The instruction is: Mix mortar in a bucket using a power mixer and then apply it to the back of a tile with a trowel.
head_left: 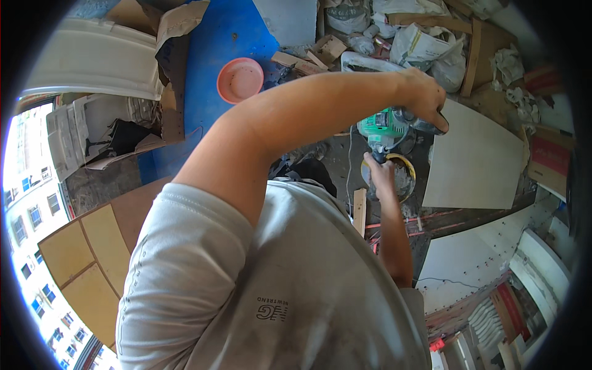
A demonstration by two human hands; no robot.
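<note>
A green power tool (381, 125) with dark grips is held out in front of me, to the right of my body. Reaching across, my left hand (425, 98) is closed over the dark far part of the tool. My right hand (381, 172) grips a dark handle on its near side. A round bucket with a yellow rim (411, 166) stands on the floor below, partly hidden by my right hand and forearm; greyish material shows inside. The tool's working end is hidden, so I cannot tell whether it reaches into the bucket.
A pink basin (240, 81) sits on a blue sheet (206, 37) at the far left. White sacks (425, 48) and wood scraps (308, 57) lie beyond the tool. A pale board (478, 157) is at the right. Beside the bucket are a wood strip (359, 209) and a thin cable (350, 157).
</note>
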